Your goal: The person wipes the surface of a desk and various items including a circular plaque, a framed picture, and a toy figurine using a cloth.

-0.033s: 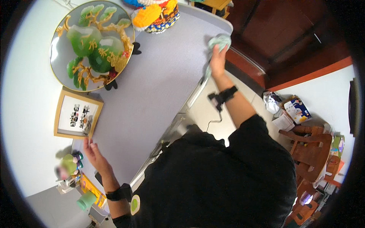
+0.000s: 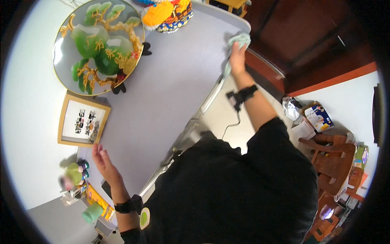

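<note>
My right hand is closed on a pale green cloth at the far right corner of a long grey tabletop. Part of the cloth hangs along the front edge below my hand. At the other end, my left hand has its fingers stretched out and holds nothing. Its fingertips come close to the lower corner of a wood-framed picture; I cannot tell whether they touch. Behind the tabletop's middle stands a round plaque with green gourds and gold branches on small black feet.
A colourful knitted-looking ornament stands at the back. Near my left arm are a small green figurine, a mint cup and a yellow box. Rightward are a dark red door, a wooden chair and bags.
My right hand and the cloth have shifted slightly to the right and farther out along the table's end. My left hand has moved only a little.
</note>
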Available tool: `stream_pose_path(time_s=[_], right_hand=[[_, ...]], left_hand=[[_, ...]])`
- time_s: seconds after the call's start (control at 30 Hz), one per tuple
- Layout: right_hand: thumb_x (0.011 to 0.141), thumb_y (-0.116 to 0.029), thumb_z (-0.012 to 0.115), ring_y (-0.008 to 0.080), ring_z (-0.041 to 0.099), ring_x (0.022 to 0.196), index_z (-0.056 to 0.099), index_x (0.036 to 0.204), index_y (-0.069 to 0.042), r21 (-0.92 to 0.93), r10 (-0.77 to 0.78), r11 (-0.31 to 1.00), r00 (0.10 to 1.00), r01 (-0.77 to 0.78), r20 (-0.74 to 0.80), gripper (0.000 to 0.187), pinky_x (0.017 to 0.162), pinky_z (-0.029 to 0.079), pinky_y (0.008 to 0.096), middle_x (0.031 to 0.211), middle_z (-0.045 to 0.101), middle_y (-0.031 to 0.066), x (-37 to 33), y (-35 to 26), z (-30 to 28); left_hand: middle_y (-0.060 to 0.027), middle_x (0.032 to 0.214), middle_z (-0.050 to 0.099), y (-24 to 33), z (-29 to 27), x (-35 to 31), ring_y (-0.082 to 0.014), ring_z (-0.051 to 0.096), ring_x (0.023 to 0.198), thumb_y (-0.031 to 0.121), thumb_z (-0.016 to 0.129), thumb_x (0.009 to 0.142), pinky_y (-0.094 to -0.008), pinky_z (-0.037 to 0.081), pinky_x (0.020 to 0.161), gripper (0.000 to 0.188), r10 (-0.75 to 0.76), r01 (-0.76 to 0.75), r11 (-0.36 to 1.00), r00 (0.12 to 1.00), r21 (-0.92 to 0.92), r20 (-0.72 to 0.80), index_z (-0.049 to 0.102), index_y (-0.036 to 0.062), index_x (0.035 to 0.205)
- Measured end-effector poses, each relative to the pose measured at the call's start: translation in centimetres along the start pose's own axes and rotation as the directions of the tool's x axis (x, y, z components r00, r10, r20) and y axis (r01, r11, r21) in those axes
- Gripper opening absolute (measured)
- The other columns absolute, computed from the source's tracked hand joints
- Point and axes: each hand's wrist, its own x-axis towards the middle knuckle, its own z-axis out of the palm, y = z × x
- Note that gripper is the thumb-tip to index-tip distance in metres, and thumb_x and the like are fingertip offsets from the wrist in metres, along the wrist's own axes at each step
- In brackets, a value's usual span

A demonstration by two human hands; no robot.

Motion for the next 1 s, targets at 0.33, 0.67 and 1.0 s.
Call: stream_pose_path(time_s=[0.33,0.67,1.0], right_hand=[[0.091,-0.041,0.038,0.0387,0.031,0.128,0.023,0.132,0.014,-0.019,0.091,0.995,0.992,-0.093,-0.084,0.071,0.106,0.024,0.0373,0.134,0.033,0.0319,-1.4,-2.6,0.4],[0.093,-0.035,0.038,0.0377,0.007,0.136,0.007,0.136,0.014,0.205,0.018,0.979,1.000,-0.022,0.021,0.072,0.111,0.008,0.0366,0.144,0.007,0.0292,-24.0,-5.9,4.9],[0.094,-0.040,0.034,0.0370,0.004,0.136,0.005,0.135,0.015,0.084,0.006,0.996,0.995,-0.015,0.102,0.074,0.111,0.006,0.0372,0.144,0.005,0.0309,-32.4,-5.9,5.8]], left_hand=[[-0.0223,0.136,0.034,3.1,8.1,-1.3,-0.0350,0.033,0.127,0.011,0.057,0.080,-0.0428,0.029,0.103,0.051,0.238,-0.581,0.737,0.701,0.345,0.672,0.042,0.0043,0.128],[-0.0249,0.140,0.026,0.4,11.4,-2.9,-0.0417,0.024,0.130,0.022,0.045,0.087,-0.0514,0.015,0.106,0.051,0.346,-0.819,0.480,0.505,0.313,0.791,0.036,0.0040,0.133],[-0.0262,0.134,0.035,-1.8,11.8,-2.4,-0.0424,0.029,0.126,0.026,0.043,0.089,-0.0512,0.021,0.105,0.046,0.501,-0.862,0.439,0.470,0.254,0.727,0.041,0.0031,0.129]])
